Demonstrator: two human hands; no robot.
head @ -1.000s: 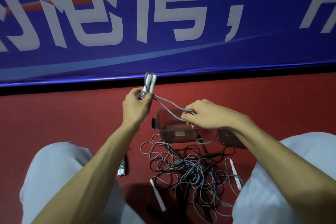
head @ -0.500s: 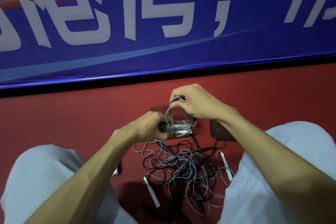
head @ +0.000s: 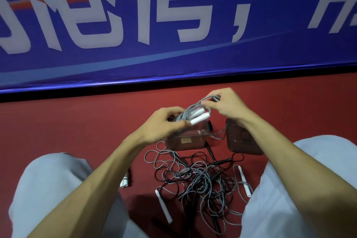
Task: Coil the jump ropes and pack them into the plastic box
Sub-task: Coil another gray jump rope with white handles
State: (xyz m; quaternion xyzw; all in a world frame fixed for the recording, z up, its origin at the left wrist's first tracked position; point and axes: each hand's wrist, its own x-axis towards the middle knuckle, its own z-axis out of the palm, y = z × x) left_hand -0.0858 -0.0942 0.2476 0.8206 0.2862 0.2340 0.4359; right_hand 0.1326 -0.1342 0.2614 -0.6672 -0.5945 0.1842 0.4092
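1. Head view, the only one. My left hand [head: 165, 124] is curled round one end of the coiled grey jump rope [head: 190, 110]. Its two white handles [head: 200, 117] lie side by side and poke out of my fist toward 2 o'clock.
2. My right hand [head: 227, 105] sits at 2 o'clock of the left, close by. Thumb and fingertips pinch the far loop of the same coil, and the cord spans the short gap between my hands.
3. I hold the coil in the air over the plastic box [head: 188, 140], not inside it. The box is clear, stands on the red floor [head: 67, 125] and has a small label on its near wall. I cannot tell what is inside it.
4. A dark ribbed lid [head: 243, 139] lies flat just beside the box at 3 o'clock.
5. At 6 o'clock of the box, between my knees [head: 48, 189], lies the tangle of ropes [head: 201, 178], grey and black cords mixed.
6. One loose handle [head: 163, 206] lies at 7 o'clock of the tangle and another handle [head: 244, 181] at 3 o'clock.
7. A handle pair [head: 124, 180] lies at 9 o'clock of the tangle, partly hidden by my left forearm.
8. A blue banner [head: 135, 60] with large white characters fills the view at 12 o'clock.
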